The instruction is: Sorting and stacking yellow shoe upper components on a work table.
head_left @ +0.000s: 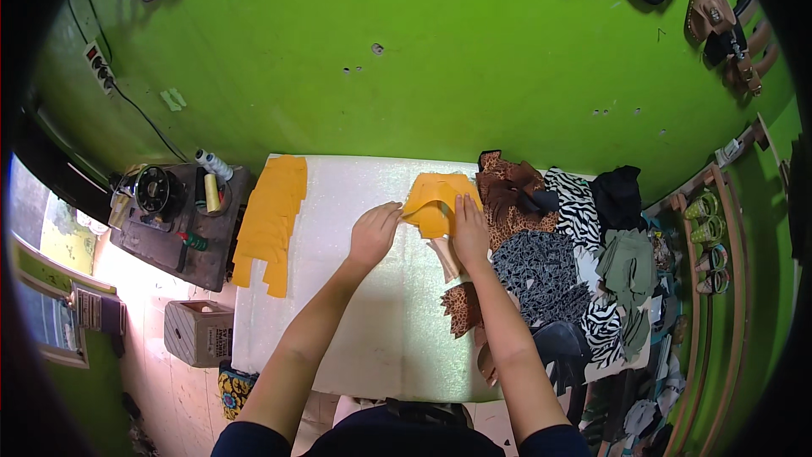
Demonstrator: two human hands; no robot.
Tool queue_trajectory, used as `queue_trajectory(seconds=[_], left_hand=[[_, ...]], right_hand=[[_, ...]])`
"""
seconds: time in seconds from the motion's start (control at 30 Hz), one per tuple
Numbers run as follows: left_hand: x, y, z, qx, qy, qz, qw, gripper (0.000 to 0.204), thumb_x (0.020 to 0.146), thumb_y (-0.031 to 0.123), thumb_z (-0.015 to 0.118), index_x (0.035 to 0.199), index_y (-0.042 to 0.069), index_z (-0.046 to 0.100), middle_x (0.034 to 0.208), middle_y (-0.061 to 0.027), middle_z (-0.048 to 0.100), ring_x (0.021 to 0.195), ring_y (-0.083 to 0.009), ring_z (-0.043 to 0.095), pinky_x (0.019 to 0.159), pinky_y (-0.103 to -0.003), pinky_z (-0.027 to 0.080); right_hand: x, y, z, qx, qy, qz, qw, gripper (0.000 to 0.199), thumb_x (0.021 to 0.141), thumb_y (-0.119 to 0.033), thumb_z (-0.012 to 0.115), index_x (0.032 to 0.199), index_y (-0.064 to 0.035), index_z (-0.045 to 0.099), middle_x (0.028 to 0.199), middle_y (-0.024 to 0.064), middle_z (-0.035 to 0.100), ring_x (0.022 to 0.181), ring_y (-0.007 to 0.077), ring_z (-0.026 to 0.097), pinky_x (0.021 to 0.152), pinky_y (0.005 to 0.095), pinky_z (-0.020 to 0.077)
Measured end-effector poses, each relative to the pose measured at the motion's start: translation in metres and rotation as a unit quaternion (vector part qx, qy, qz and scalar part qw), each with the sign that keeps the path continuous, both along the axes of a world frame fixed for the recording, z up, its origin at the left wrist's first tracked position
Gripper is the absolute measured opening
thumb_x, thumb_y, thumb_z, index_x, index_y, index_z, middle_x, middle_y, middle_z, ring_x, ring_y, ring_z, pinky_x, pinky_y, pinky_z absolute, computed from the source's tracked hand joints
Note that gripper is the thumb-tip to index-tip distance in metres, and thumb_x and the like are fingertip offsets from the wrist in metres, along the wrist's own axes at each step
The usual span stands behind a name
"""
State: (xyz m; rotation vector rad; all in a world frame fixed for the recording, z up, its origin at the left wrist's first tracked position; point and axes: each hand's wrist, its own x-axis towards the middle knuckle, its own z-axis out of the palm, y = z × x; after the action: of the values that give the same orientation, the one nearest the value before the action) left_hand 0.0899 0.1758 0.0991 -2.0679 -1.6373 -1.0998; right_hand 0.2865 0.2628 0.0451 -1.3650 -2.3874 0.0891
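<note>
A few yellow-orange cut pieces of flat, fabric-like material (440, 188) lie at the far middle of the pale table, between my hands. My left hand (376, 233) pinches the left corner of the top piece, which bows up in a curve. On its right side rests my right hand (470, 233), fingers stretched out and pressing down; its thumb is hard to make out. Just below the pieces are narrow beige strips (446, 258), partly behind my right hand. A long overlapping row of similar yellow pieces (272, 220) lies along the table's left edge.
Piles of leopard-print (512, 203), zebra-print (575, 203), grey patterned (541, 275) and olive pieces (628, 267) cover the table's right side. A sewing machine (155, 190) with thread spools (212, 192) stands left. A box (199, 333) sits on the floor; sandals (712, 271) hang on a right-hand rack.
</note>
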Motion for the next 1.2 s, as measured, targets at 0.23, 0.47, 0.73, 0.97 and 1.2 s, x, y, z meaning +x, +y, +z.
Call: queue_trajectory(seconds=[0.23, 0.47, 0.73, 0.97, 1.2], left_hand=[[-0.022, -0.067, -0.028, -0.057, 0.115, -0.073, 0.989, 0.015, 0.074, 0.010, 0.056, 0.087, 0.001, 0.057, 0.107, -0.0126, 0.056, 0.103, -0.0256, 0.052, 0.093, -0.042, 0.039], [-0.022, -0.108, -0.058, -0.157, 0.171, -0.199, 0.952, 0.019, 0.072, 0.015, 0.054, 0.077, -0.003, 0.059, 0.097, -0.0147, 0.056, 0.106, -0.0252, 0.049, 0.099, -0.040, 0.032], [-0.019, -0.113, -0.040, -0.269, 0.219, -0.201, 0.916, 0.026, 0.077, 0.024, 0.051, 0.072, 0.001, 0.063, 0.085, -0.0108, 0.058, 0.098, -0.0240, 0.051, 0.099, -0.038, 0.030], [0.011, -0.091, -0.039, -0.305, 0.062, -0.065, 0.948, 0.030, 0.081, 0.029, 0.050, 0.077, 0.001, 0.061, 0.087, -0.0105, 0.057, 0.095, -0.0239, 0.051, 0.091, -0.037, 0.035], [0.037, -0.069, -0.052, -0.345, -0.126, -0.033, 0.929, 0.022, 0.081, 0.023, 0.050, 0.080, 0.004, 0.060, 0.088, -0.0133, 0.057, 0.083, -0.0292, 0.056, 0.076, -0.039, 0.043]], right_hand=[[-0.041, -0.090, -0.012, -0.029, -0.062, 0.055, 0.996, 0.048, 0.083, -0.014, 0.043, 0.130, -0.0131, 0.035, 0.138, 0.0141, 0.029, 0.127, 0.0326, 0.027, 0.100, 0.0473, 0.0253], [-0.056, -0.161, -0.018, -0.157, -0.159, -0.059, 0.973, 0.057, 0.078, -0.013, 0.043, 0.132, 0.0018, 0.027, 0.139, 0.0150, 0.025, 0.108, 0.0234, 0.038, 0.083, 0.0361, 0.0313], [-0.049, -0.179, -0.007, -0.165, -0.189, -0.095, 0.963, 0.058, 0.082, -0.032, 0.043, 0.127, 0.0041, 0.034, 0.126, 0.0155, 0.037, 0.112, 0.0266, 0.036, 0.085, 0.0446, 0.0321], [-0.011, -0.105, -0.008, -0.053, -0.003, -0.156, 0.986, 0.036, 0.078, -0.026, 0.056, 0.101, 0.0007, 0.052, 0.101, 0.0142, 0.050, 0.101, 0.0283, 0.045, 0.082, 0.0426, 0.0367], [0.005, -0.073, -0.015, -0.140, -0.087, -0.119, 0.979, 0.035, 0.074, -0.025, 0.062, 0.102, -0.0058, 0.055, 0.101, 0.0122, 0.052, 0.096, 0.0278, 0.051, 0.081, 0.0425, 0.0397]])
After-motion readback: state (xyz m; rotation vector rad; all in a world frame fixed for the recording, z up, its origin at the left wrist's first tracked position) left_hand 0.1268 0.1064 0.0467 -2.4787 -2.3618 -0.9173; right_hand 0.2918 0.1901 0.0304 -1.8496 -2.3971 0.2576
